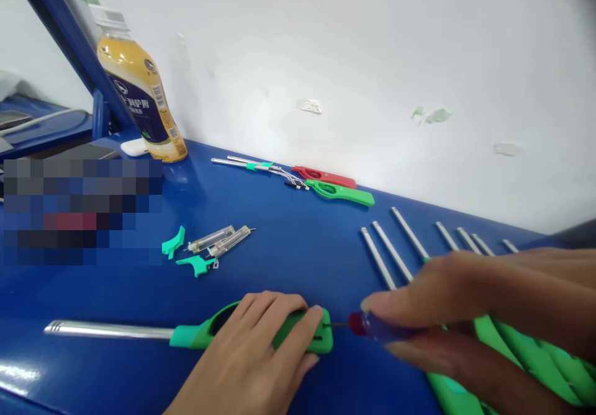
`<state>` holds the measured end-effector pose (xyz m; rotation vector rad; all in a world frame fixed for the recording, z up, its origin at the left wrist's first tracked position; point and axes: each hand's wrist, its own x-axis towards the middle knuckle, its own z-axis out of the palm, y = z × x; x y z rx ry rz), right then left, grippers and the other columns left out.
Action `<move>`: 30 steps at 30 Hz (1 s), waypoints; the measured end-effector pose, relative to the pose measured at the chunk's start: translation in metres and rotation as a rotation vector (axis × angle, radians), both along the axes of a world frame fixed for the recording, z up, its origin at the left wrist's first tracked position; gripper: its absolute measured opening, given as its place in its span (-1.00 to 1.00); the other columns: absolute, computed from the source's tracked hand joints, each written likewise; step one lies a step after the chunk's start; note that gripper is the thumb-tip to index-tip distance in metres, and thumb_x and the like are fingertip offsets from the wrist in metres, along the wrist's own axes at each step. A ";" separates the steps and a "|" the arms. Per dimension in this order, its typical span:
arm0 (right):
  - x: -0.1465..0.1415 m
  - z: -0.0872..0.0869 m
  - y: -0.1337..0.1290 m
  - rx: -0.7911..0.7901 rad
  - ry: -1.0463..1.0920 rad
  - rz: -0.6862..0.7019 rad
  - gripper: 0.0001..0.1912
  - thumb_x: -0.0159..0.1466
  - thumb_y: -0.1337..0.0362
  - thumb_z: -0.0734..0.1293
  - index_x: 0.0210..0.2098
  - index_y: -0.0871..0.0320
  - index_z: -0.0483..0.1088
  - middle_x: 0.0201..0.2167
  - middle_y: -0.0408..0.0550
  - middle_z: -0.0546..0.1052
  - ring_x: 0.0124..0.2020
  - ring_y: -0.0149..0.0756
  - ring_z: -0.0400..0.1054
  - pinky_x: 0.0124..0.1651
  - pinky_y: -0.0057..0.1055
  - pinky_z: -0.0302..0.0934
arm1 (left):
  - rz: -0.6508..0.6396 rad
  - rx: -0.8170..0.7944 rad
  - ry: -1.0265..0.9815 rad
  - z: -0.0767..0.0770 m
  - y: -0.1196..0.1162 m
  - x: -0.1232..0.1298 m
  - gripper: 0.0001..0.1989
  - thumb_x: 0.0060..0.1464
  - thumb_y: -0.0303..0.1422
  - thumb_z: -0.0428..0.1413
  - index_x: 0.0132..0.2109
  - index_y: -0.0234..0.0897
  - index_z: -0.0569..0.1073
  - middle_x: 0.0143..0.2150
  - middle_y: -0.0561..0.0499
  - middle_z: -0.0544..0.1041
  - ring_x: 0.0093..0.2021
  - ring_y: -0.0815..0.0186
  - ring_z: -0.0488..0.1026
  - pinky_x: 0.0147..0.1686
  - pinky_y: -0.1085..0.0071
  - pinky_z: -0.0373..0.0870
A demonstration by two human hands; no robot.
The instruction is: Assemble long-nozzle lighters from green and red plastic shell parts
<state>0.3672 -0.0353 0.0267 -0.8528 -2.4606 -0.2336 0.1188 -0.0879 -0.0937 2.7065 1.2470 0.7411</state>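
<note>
A green gas lighter (195, 335) with a long silver barrel lies flat on the blue table, its barrel pointing left. My left hand (261, 353) is closed over its handle and holds it down. In my right hand (447, 309) is a screwdriver (357, 324) with a red and clear bluish handle, gripped between thumb and fingers. Its thin shaft reaches left to the end of the lighter's handle. Whether the tip is inside the slot there I cannot tell. Part of the screwdriver's handle is hidden by my fingers.
Several green lighters (454, 393) with silver barrels lie at right, partly behind my right hand. Clear fuel cartridges (230, 241) and teal triggers (198, 265) lie left of centre. Near the wall are a red handle (326, 177), a green handle (342, 193) and loose barrels. A drink bottle (139, 98) stands back left.
</note>
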 end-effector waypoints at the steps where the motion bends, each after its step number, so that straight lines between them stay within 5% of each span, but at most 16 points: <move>1: -0.002 -0.001 -0.001 -0.031 0.031 0.018 -0.65 0.53 -0.12 0.28 -0.22 -0.04 0.43 -0.54 -0.37 0.57 -0.66 -0.56 0.37 -0.65 -0.63 0.11 | 0.000 0.007 -0.006 -0.001 0.000 0.000 -0.62 0.57 -0.33 -0.14 0.34 -0.21 0.41 0.14 -0.10 0.64 0.06 0.12 0.62 0.06 0.18 0.59; 8: -0.020 -0.001 -0.006 0.056 0.039 -0.009 -0.58 0.47 0.23 0.35 -0.48 0.06 0.14 -0.64 -0.35 0.13 -0.70 -0.52 -0.02 -0.61 -0.39 -0.16 | 0.002 -0.025 0.032 -0.001 -0.002 0.000 -0.60 0.55 -0.31 -0.11 0.39 -0.19 0.39 0.19 -0.12 0.62 0.07 0.07 0.63 0.08 0.09 0.61; 14: -0.020 -0.004 -0.004 0.113 0.058 0.038 -0.51 0.51 0.15 0.36 -0.56 0.07 0.32 -0.63 -0.28 0.28 -0.65 -0.51 0.14 -0.57 -0.40 -0.01 | -0.017 -0.027 0.002 0.002 -0.001 0.001 -0.58 0.54 -0.29 -0.13 0.38 -0.21 0.38 0.15 -0.14 0.63 0.04 0.05 0.64 0.05 0.09 0.63; 18: -0.020 -0.008 -0.008 0.140 0.055 -0.103 -0.43 0.56 0.02 0.26 -0.57 0.04 0.34 -0.60 -0.23 0.37 -0.65 -0.41 0.12 -0.57 -0.25 -0.10 | -0.001 -0.032 -0.012 0.004 -0.002 0.001 -0.59 0.52 -0.27 -0.10 0.37 -0.18 0.39 0.14 -0.13 0.64 0.04 0.06 0.64 0.05 0.12 0.63; 25: -0.022 -0.013 -0.011 0.159 0.039 -0.119 -0.57 0.57 0.04 0.26 -0.42 0.00 0.42 -0.49 -0.28 0.56 -0.57 -0.39 0.35 -0.44 -0.26 0.11 | 0.003 -0.036 -0.006 0.003 -0.003 0.000 -0.60 0.55 -0.31 -0.14 0.37 -0.21 0.39 0.16 -0.12 0.63 0.06 0.10 0.62 0.06 0.15 0.61; 30: -0.016 -0.009 -0.007 0.146 0.066 -0.068 -0.57 0.53 -0.07 0.30 -0.39 0.01 0.47 -0.43 -0.27 0.63 -0.55 -0.44 0.41 -0.54 -0.25 0.01 | -0.029 -0.022 -0.001 0.000 -0.002 -0.001 -0.59 0.56 -0.28 -0.14 0.38 -0.22 0.38 0.17 -0.12 0.61 0.06 0.10 0.60 0.05 0.13 0.62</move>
